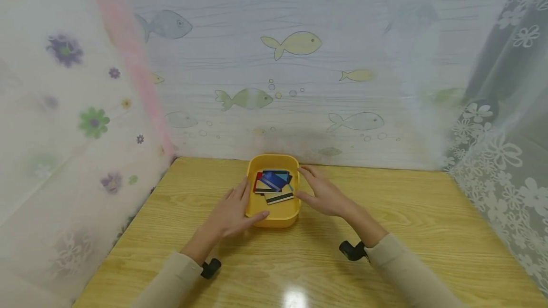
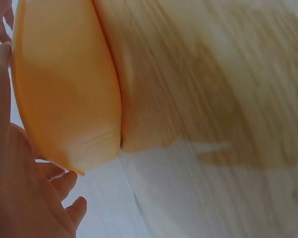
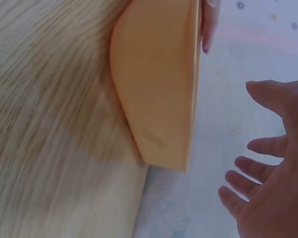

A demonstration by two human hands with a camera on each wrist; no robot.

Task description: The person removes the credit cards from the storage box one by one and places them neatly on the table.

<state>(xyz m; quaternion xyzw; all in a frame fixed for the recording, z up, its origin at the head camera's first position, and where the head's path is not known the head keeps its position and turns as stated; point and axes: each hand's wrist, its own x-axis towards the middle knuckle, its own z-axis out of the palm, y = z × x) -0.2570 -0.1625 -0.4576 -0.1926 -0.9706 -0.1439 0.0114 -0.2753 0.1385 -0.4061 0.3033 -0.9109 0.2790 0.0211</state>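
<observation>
A yellow plastic bin [image 1: 276,223] with rounded corners stands on the table, several plastic cards lying loose inside. Among them are a blue card [image 1: 273,180] and a pale card with a dark stripe [image 1: 279,198]; others overlap beneath. My left hand [image 1: 229,213] rests at the bin's left side, thumb reaching over the near rim and fingers spread along the left edge. On the other side, my right hand [image 1: 325,194] is held beside the right rim with fingers extended. In the right wrist view, a gap shows between that hand [image 3: 273,178] and the bin wall [image 3: 154,84].
The wood-grain table [image 1: 385,270] extends to both sides. Behind it hangs a curtain with printed fish [image 1: 291,44]. Flowered fabric [image 1: 64,156] closes off the left, lace-patterned fabric [image 1: 496,156] the right. A black wrist mount [image 1: 353,251] sits by the right sleeve.
</observation>
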